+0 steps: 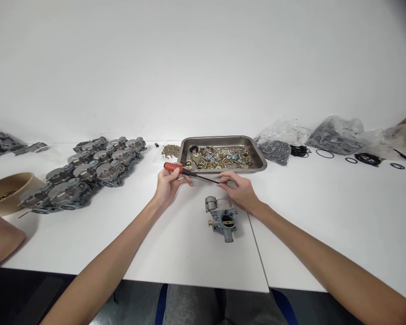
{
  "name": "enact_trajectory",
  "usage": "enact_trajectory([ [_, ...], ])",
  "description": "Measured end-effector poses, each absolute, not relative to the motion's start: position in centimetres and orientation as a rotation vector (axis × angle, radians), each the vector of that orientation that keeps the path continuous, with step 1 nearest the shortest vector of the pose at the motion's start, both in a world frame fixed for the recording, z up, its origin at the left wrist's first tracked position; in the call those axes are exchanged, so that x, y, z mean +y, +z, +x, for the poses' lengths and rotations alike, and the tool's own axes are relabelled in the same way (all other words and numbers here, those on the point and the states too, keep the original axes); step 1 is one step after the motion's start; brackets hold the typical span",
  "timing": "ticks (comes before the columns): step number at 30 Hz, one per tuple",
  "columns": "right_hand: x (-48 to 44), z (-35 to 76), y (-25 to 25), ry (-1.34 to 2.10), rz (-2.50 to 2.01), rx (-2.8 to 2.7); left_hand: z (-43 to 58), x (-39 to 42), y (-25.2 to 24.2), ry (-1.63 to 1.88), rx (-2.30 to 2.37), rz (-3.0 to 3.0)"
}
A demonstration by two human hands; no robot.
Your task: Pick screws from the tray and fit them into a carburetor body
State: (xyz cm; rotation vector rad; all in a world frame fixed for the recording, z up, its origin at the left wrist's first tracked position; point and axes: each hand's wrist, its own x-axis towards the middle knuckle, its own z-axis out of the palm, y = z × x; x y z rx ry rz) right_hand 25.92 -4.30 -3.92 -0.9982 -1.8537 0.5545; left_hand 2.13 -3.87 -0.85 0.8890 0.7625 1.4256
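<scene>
My left hand (169, 184) is closed around the red and black handle of a screwdriver (203, 177). The shaft points right and slightly down, to my right hand (236, 188). The fingers of that hand are pinched together at the screwdriver's tip; whether a small screw sits there is too small to tell. Just below my hands a grey metal carburetor (223, 220) rests on the table, its round bore facing me and a brass screw sticking out on its left. Beyond the hands stands a metal tray (262, 164) holding many loose screws and small parts.
Several assembled carburetors (98, 167) stand in rows at left, near a tan tub (30, 183) of small parts. Brass pieces (171, 151) lie beside the tray. Plastic bags of dark parts (336, 135) and black rubber rings (368, 159) are at right. A seam crosses the table (189, 262).
</scene>
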Motion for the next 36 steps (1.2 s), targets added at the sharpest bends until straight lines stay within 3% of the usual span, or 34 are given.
enact_trajectory([
  [17, -4.2, 25.8, -4.1, 0.446, -0.915, -1.956, 2.1, -3.7, -0.4, 1.471, 0.829, 0.897],
  [36, -4.3, 25.8, -3.6, 0.843, -1.106, -1.922, 0.5, -3.1, 0.4, 1.457, 0.832, 0.862],
])
